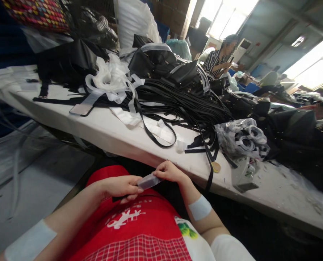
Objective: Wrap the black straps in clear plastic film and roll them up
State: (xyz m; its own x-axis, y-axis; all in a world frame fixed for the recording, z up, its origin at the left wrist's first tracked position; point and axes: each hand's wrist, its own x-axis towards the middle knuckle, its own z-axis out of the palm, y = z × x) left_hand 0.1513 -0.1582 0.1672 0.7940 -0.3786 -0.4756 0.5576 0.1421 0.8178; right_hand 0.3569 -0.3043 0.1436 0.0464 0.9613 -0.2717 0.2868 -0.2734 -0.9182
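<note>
Both my hands are in my lap, over a red apron (134, 224), just below the front edge of a white table (101, 130). My left hand (122, 186) and my right hand (168, 171) pinch the two ends of a short grey strip (149, 181), which looks like a piece of clear-wrapped strap. The fingers of both hands are closed on it. On the table right above my hands lies a big heap of long black straps (177, 105), some hanging over the edge.
Black handbags (161, 61) and white wrapping strips (109, 79) are piled at the back. A clear bag of rolled straps (243, 139) lies at the right, a phone (81, 108) at the left. A person in a striped top (218, 59) sits farther off.
</note>
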